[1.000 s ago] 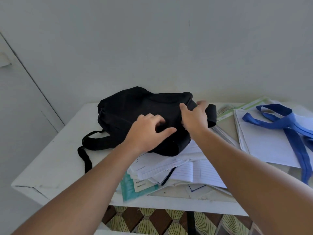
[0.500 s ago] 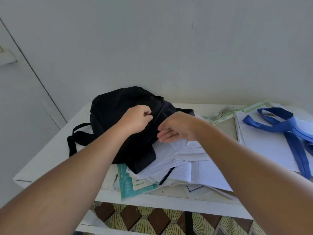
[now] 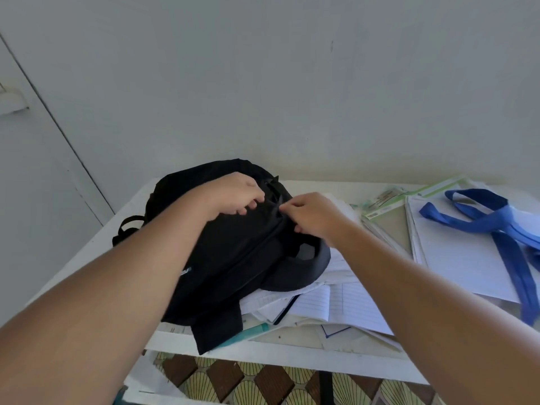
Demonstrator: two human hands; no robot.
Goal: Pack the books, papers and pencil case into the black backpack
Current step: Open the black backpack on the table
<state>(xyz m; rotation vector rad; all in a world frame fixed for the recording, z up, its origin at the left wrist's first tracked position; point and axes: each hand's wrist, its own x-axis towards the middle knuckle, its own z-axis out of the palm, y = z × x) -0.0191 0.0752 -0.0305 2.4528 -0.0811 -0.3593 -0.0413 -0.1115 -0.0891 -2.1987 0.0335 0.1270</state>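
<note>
The black backpack [image 3: 233, 258] lies on the white table [image 3: 87, 258], partly over a heap of papers and lined notebooks [image 3: 336, 302]. My left hand [image 3: 233, 194] grips the fabric near the bag's top, fingers curled. Just to its right, my right hand [image 3: 309, 214] pinches the fabric or zipper at the bag's seam. A teal book [image 3: 248, 333] pokes out under the bag's lower corner. No pencil case shows.
At the right lies a white paper stack [image 3: 455, 258] with a blue-handled tote [image 3: 502, 223] over it, and green-edged sheets [image 3: 409, 197] behind. A pale wall stands close behind the table. Patterned floor tiles [image 3: 263, 381] show below the front edge.
The backpack has been pulled toward me and turned, now covering more of the papers. Both hands shifted to its top seam, close together, gripping the fabric.
</note>
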